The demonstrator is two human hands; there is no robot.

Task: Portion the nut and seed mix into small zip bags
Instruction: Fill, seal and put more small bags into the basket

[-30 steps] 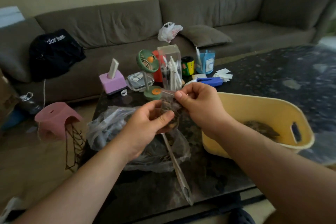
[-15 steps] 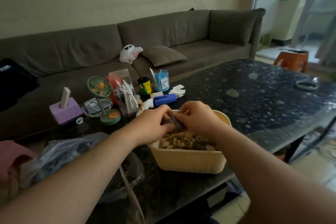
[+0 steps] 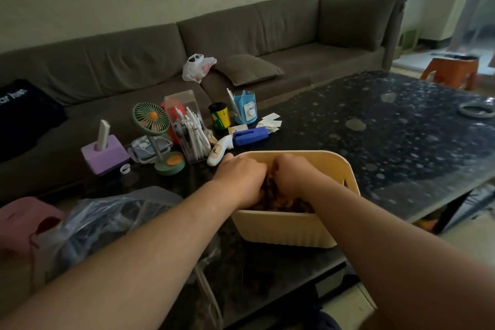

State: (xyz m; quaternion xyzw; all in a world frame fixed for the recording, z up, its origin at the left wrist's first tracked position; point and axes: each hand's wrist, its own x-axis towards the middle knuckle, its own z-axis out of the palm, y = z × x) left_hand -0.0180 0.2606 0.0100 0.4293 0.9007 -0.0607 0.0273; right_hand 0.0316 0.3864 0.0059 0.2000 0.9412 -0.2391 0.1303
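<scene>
Hands first: both of mine are down inside the tub [image 3: 284, 228], a pale yellow plastic basin on the near edge of the dark speckled table [image 3: 375, 126]. My left hand [image 3: 242, 181] sits knuckles up at the tub's left side, fingers curled down into the nut mix [image 3: 278, 202]; my right hand [image 3: 293, 177] is just beside it, also knuckles up, fingers bent down into the same brown heap. Whether either hand is pinching a zip bag or only nuts, I cannot tell, because the fingertips are buried and hidden behind the knuckles. The mix shows as a dark brown and tan mass between and below my two hands, filling the tub's bottom. Left of my left forearm lies a crumpled clear bag [image 3: 107, 220] on the table. Beyond my left hand, just past the tub's rim, lies a white thermometer-like tool [image 3: 219, 151], and beyond that a blue stapler [image 3: 250, 136]. Farther left stand a clear pen box [image 3: 187, 128], a small green fan [image 3: 154, 126] and a purple block [image 3: 105, 154]. Behind the table runs a brown sofa [image 3: 267, 35] with a white bag [image 3: 198, 67] on its seat.
</scene>
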